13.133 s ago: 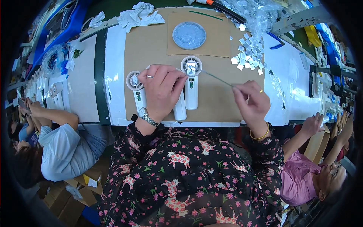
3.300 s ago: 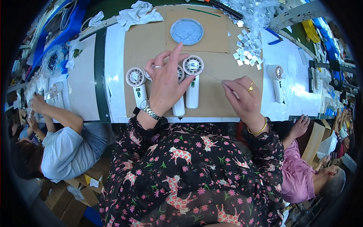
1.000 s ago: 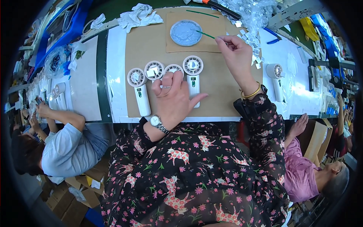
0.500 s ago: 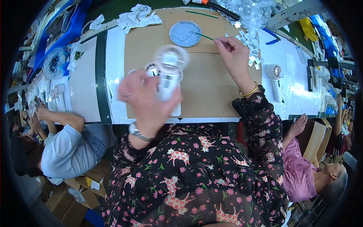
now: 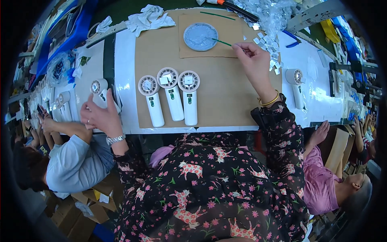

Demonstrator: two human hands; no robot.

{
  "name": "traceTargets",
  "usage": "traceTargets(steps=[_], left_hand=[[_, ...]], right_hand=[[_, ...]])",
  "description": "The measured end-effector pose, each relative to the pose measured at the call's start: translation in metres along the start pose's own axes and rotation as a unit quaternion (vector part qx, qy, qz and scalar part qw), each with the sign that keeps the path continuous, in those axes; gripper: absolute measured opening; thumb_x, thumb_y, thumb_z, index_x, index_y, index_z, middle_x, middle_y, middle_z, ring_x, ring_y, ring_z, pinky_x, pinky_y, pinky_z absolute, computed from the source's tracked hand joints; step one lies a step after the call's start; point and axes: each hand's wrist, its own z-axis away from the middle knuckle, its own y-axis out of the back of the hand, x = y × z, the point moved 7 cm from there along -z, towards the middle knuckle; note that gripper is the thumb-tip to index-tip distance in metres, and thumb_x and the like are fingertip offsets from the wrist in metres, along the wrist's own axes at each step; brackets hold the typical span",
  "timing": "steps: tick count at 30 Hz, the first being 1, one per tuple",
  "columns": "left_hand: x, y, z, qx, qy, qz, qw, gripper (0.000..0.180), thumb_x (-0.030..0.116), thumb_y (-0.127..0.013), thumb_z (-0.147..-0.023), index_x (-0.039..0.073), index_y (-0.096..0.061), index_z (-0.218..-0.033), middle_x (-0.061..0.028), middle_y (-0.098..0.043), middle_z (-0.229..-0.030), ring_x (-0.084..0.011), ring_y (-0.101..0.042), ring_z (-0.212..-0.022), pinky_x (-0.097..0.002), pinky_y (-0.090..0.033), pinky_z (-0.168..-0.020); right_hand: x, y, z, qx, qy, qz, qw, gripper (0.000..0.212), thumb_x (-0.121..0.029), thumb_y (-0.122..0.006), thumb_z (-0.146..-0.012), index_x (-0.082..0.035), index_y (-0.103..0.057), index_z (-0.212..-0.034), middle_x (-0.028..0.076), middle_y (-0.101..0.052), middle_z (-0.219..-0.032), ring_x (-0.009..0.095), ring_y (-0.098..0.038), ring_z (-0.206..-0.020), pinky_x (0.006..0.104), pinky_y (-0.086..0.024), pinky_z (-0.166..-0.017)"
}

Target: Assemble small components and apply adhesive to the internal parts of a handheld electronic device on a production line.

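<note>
A thin green stick (image 5: 223,42) is pinched between the thumb and fingers of my right hand (image 5: 254,64). Its far end rests in a round dish (image 5: 200,37) of grey paste. Off to the left, my left hand (image 5: 104,117) has thumb and fingers spread beside a white handheld fan (image 5: 99,87), whose handle is partly behind the hand. Three more handheld fans lie side by side on the brown cardboard: the left one (image 5: 155,109), the middle one (image 5: 174,103) and the right one (image 5: 190,105). Each of the three has a small square plate on its round head.
Small silvery squares (image 5: 271,47) are scattered at the back right near clear plastic. Another fan (image 5: 297,86) lies to the right. A crumpled white cloth (image 5: 150,19), a second green stick (image 5: 217,15) and blue pliers (image 5: 292,38) are at the back. Co-workers sit on both sides.
My left hand has carried a fan from above the cardboard to the left-hand surface and let it go. My right hand keeps the green stick in the dish.
</note>
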Motion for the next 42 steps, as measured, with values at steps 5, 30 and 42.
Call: traceTargets(steps=[5,30,42], left_hand=[[0.121,0.044,0.003,-0.155,-0.267,0.314,0.898,0.044,0.027,-0.085,-0.086,0.015,-0.073,-0.127,-0.0058,-0.064,-0.129,-0.0298,-0.054,-0.123,-0.0493,-0.031,-0.109],[0.193,0.048,0.045,-0.246,-0.389,0.375,0.804,0.026,0.013,-0.079,-0.082,0.016,-0.071,-0.106,0.0043,-0.067,-0.107,-0.0204,-0.059,-0.110,-0.0440,-0.035,-0.099],[0.211,0.040,0.064,-0.149,-0.373,0.403,0.823,0.023,0.011,-0.072,-0.083,0.015,-0.074,-0.106,0.0040,-0.070,-0.107,-0.0178,-0.063,-0.102,-0.0399,-0.037,-0.093]], right_hand=[[0.001,-0.002,0.001,0.000,-0.012,0.010,1.000,0.022,-0.017,-0.081,-0.096,0.003,-0.081,-0.106,-0.002,-0.074,-0.087,0.001,-0.059,-0.073,0.0179,-0.048,-0.067],[0.011,-0.016,0.008,-0.086,-0.207,-0.182,0.957,0.018,-0.014,-0.080,-0.096,0.001,-0.082,-0.107,-0.005,-0.068,-0.081,0.001,-0.053,-0.069,0.0187,-0.039,-0.061],[-0.008,-0.003,0.011,0.003,-0.076,-0.168,0.983,0.016,-0.012,-0.080,-0.096,0.002,-0.080,-0.106,-0.006,-0.058,-0.073,0.002,-0.041,-0.061,0.0211,-0.029,-0.054]])
